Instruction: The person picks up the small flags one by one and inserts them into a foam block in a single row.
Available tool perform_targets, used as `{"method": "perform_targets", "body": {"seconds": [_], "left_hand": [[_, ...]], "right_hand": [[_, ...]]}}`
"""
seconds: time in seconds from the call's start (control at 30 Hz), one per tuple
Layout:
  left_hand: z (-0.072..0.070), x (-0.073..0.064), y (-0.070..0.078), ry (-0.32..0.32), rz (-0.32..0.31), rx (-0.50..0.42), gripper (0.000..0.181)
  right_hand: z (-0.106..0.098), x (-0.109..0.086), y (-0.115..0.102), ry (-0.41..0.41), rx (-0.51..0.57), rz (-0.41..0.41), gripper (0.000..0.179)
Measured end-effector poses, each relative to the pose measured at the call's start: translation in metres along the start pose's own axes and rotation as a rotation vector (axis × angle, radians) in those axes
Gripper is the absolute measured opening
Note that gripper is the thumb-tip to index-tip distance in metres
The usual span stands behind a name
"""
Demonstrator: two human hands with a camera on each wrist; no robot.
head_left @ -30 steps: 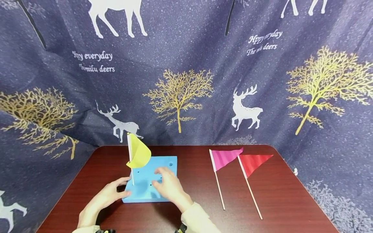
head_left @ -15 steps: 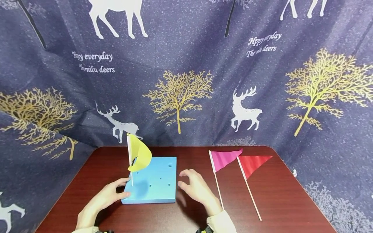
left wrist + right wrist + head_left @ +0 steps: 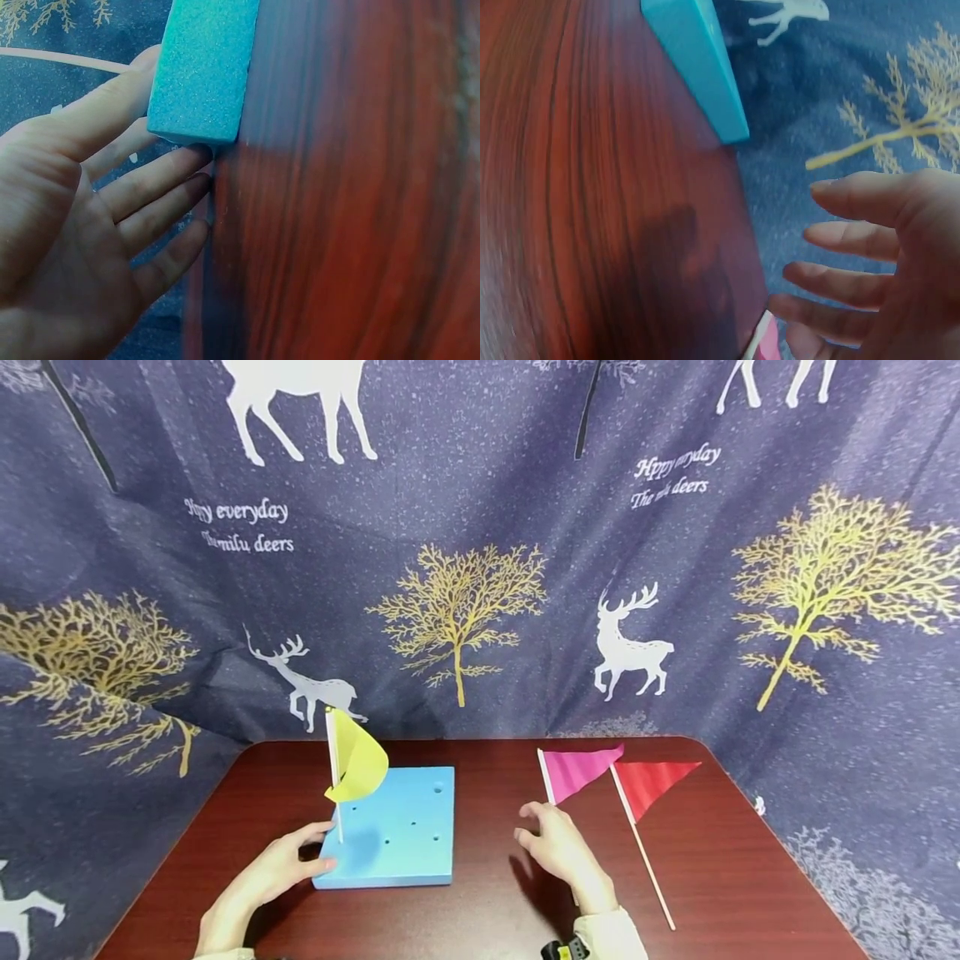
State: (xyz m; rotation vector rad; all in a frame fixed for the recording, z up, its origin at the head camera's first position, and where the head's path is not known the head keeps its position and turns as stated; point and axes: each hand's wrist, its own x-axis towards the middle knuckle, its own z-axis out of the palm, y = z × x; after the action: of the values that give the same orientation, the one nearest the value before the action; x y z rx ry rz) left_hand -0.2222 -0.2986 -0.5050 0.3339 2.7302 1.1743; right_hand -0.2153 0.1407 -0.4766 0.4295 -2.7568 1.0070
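Note:
A blue foam board (image 3: 408, 860) with several holes in its top lies on the table, left of centre. My left hand (image 3: 273, 867) touches its left side with thumb and index finger, while its other fingers extend straight below in the left wrist view. Close by that hand, a yellow flag (image 3: 362, 764) stands upright with its stick in the board. My right hand (image 3: 562, 852), holding nothing, hovers with loosely bent fingers over the stick of a magenta flag (image 3: 577, 770) and covers much of it. Right of this one lies a red flag (image 3: 651, 783).
The dark red wooden table (image 3: 495, 910) has rounded far corners. Behind it hangs a dark blue cloth (image 3: 510, 685) printed with deer and golden trees. The red flag's stick (image 3: 652, 872) slants toward the near right.
My right hand has moved away from above the blue foam board, rightward to the magenta flag's stick. The left hand has stayed at the board, and the yellow flag still stands there.

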Motion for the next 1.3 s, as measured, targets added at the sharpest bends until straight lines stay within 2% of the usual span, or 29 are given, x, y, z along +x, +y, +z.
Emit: {"method": "perform_targets", "body": {"seconds": [0.23,0.43,0.57,0.67,0.83,1.0,1.3], "left_hand": [[0.002,0.001,-0.001,0.001,-0.014,0.005,0.069],[-0.001,-0.001,0.001,-0.026,-0.013,0.001,0.070],[-0.002,-0.001,0.002,-0.024,-0.023,-0.006,0.070],[-0.001,-0.001,0.002,-0.012,-0.032,-0.018,0.070],[0.001,-0.002,0.002,0.002,-0.007,-0.019,0.069],[0.002,-0.001,0.000,0.004,-0.007,-0.009,0.069],[0.001,0.000,-0.002,0.008,-0.010,-0.023,0.069]], "right_hand": [[-0.011,-0.004,0.015,0.037,0.007,0.069,0.024],[-0.015,-0.008,0.027,0.054,-0.044,0.103,0.024],[-0.017,-0.010,0.033,0.056,-0.054,0.138,0.022],[-0.019,-0.013,0.036,0.043,-0.077,0.197,0.018],[-0.026,-0.016,0.035,-0.002,-0.145,0.306,0.019],[-0.023,-0.018,0.038,-0.029,-0.179,0.340,0.018],[-0.023,-0.016,0.035,-0.068,-0.236,0.354,0.021]]}}
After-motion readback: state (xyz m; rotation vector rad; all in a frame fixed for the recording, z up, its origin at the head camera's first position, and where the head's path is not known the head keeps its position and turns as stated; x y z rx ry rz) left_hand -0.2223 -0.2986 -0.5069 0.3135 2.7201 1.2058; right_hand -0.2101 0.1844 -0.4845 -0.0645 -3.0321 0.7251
